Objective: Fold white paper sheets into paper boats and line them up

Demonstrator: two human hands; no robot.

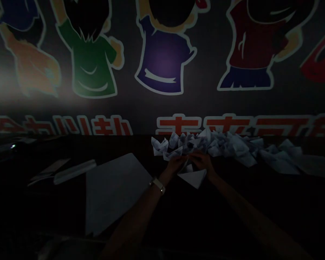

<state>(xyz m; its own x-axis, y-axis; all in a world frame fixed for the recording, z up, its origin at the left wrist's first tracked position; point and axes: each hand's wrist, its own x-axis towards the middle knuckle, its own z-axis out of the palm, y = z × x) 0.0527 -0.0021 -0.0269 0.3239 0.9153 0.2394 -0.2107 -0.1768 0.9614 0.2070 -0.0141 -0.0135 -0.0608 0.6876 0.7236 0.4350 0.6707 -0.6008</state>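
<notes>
Both of my hands meet at a folded white paper boat (pixel 193 177) over the dark table. My left hand (pixel 176 164), with a pale watch on its wrist, pinches the boat's far left side. From the right, my right hand (pixel 203 160) grips its far edge with bent fingers. The boat's near side faces me as a pointed triangle, with a small peak inside it. Dim light and the hands themselves hide the exact fingertips. Just beyond them sit several finished-looking paper boats (pixel 160 146), heaped along the table's back.
Left of my left arm lies a stack of white paper sheets (pixel 116 195). Farther left are a long rolled or folded white strip (pixel 75 172) and some thin papers (pixel 50 169). A flat sheet (pixel 316 165) lies far right. A wall with painted cartoon figures (pixel 162 61) rises behind.
</notes>
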